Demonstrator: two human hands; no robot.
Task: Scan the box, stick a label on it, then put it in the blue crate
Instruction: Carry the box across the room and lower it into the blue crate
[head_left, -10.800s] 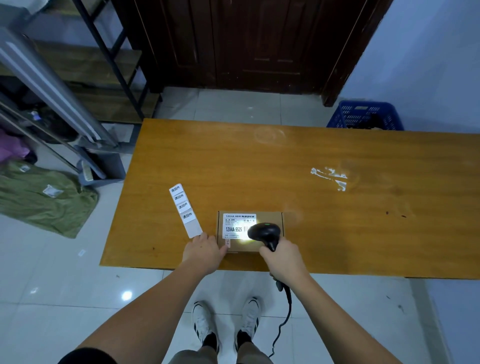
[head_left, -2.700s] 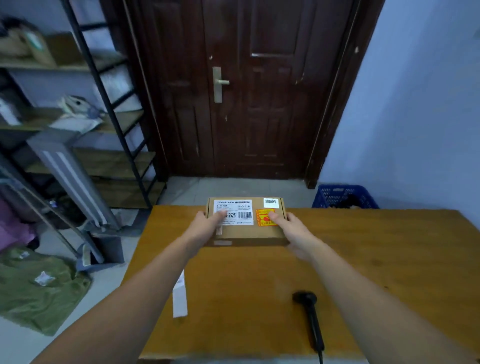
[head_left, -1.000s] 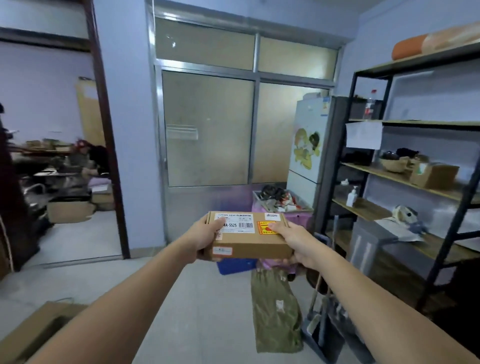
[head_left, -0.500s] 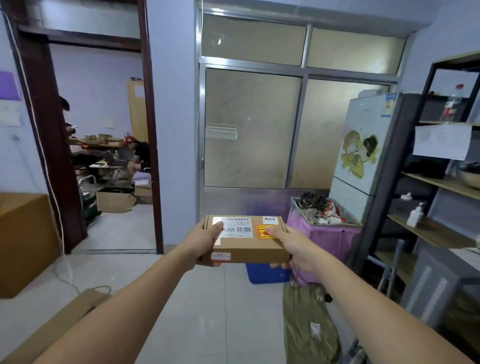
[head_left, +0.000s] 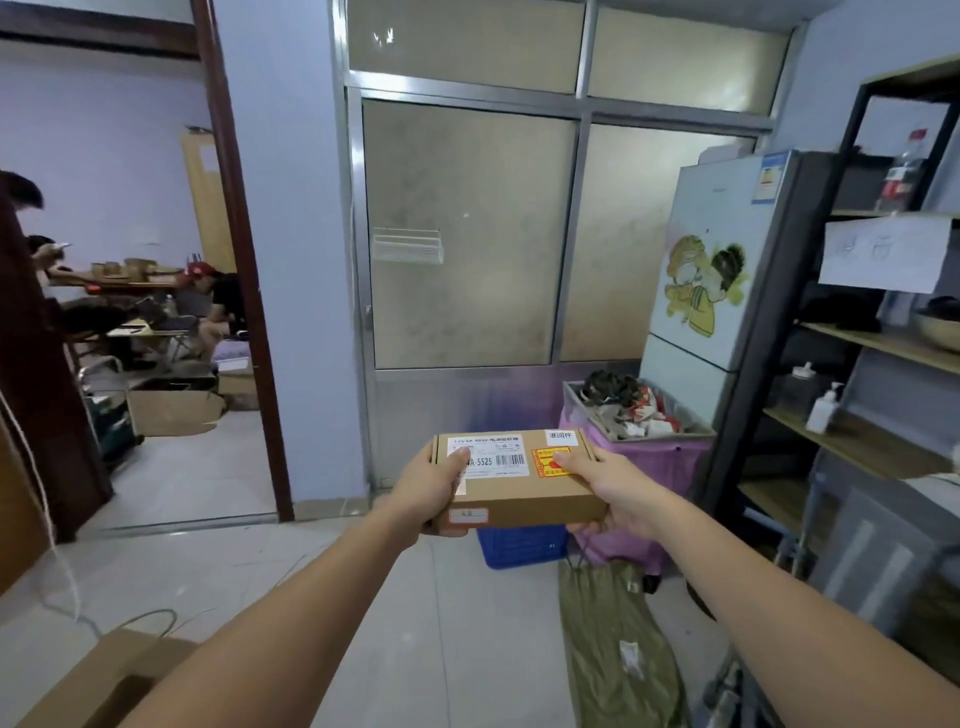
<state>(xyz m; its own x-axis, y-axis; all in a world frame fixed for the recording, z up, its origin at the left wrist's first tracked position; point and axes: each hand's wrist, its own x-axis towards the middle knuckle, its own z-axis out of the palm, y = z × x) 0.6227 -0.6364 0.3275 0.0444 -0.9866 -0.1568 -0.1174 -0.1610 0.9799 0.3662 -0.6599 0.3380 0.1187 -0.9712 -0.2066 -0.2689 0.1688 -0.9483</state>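
Ideally, you kept both hands, left (head_left: 434, 491) and right (head_left: 615, 493), grasping the box (head_left: 519, 480) level toward the blue crate (head_left: 519, 545), lower centre.

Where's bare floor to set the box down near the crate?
Bare grey tiles lie left of the blue plastic crate, out to the doorway. Crowded on the right: olive green bag on the floor, pink-draped bin, black metal shelving. The brown cardboard box hides the crate's interior.
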